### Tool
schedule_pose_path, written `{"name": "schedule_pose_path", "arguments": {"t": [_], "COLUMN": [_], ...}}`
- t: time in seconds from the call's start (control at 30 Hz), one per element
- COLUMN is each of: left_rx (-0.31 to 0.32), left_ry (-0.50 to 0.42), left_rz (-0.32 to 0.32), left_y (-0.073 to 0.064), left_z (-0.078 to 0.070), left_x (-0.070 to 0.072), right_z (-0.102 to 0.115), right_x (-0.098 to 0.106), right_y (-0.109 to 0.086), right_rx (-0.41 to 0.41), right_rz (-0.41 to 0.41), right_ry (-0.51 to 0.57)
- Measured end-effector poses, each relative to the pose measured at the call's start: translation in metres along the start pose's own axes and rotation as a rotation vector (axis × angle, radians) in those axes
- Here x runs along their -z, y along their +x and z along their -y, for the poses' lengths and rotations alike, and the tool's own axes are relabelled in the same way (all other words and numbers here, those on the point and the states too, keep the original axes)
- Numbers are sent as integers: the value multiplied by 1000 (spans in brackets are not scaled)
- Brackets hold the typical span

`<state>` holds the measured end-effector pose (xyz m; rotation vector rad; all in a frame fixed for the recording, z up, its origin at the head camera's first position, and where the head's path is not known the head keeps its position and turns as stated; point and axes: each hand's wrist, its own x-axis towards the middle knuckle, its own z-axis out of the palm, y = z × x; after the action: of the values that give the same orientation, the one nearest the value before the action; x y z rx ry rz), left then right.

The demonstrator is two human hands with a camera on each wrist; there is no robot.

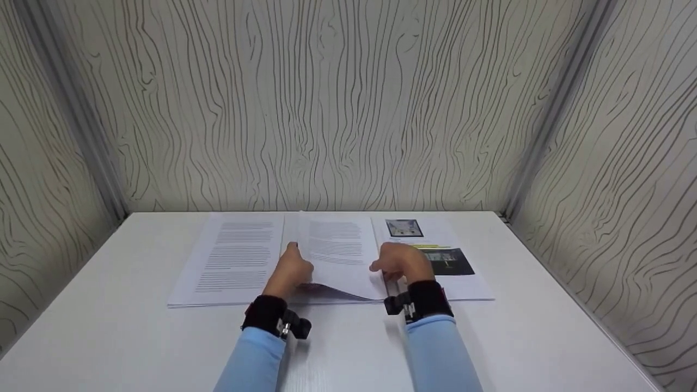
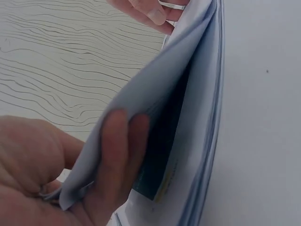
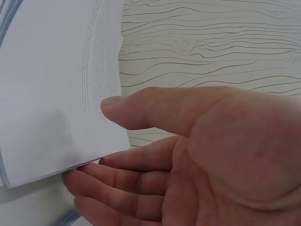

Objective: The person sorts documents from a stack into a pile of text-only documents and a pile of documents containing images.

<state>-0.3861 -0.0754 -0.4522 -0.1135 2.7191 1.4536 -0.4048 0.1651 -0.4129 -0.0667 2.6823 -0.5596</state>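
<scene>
A middle printed sheet (image 1: 335, 239) lies between two other paper stacks, its left side lifted off the paper below. My left hand (image 1: 291, 269) grips this raised side, fingers underneath and thumb on the other face; in the left wrist view the sheet (image 2: 141, 89) bows upward over a dark printed picture (image 2: 164, 136). At the right edge is my right hand (image 1: 403, 261), its fingertips (image 3: 75, 181) right at the paper's border. The thumb (image 3: 136, 110) is extended, apart from the fingers, and overlaps the page in the right wrist view.
A stack of text pages (image 1: 234, 256) lies on the left of the white table (image 1: 120, 326). To the right are pages with colour pictures (image 1: 463, 288), partly behind my right hand. Wood-patterned walls (image 1: 326, 109) enclose the table at the back and sides.
</scene>
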Motion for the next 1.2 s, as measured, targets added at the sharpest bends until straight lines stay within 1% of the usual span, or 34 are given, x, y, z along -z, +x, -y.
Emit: {"name": "schedule_pose_path", "arguments": {"t": [0.17,0.27,0.37,0.5,0.6,0.63,0.73,0.87,0.93,1.07,1.2], "left_rx": [51,83,86,79,51,39,15,17,14,-6,-33], "left_ry": [-83,-185,-342,-432,-358,-354,-293,-306,-310,-340,-341], "left_rz": [-3,5,11,11,-13,-13,-40,-79,-106,-137,-152], "left_y": [2,3,3,2,2,2,3,4,3,1,-4], "left_z": [-2,-4,-6,-8,-9,-9,-9,-10,-9,-8,-8], "left_x": [6,8,9,12,16,17,21,28,31,37,43], "right_z": [-4,-8,-11,-12,-10,-10,-6,-3,-1,2,7], "right_x": [3,5,7,9,11,11,13,14,15,16,17], "right_y": [0,0,1,3,3,3,2,0,-2,-8,-12], "right_rx": [56,80,108,141,151,147,128,147,177,214,222], "right_rz": [-37,-77,-113,-159,-206,-219,-228,-203,-199,-212,-225], "right_ry": [4,19,38,71,116,138,241,409,466,504,479]}}
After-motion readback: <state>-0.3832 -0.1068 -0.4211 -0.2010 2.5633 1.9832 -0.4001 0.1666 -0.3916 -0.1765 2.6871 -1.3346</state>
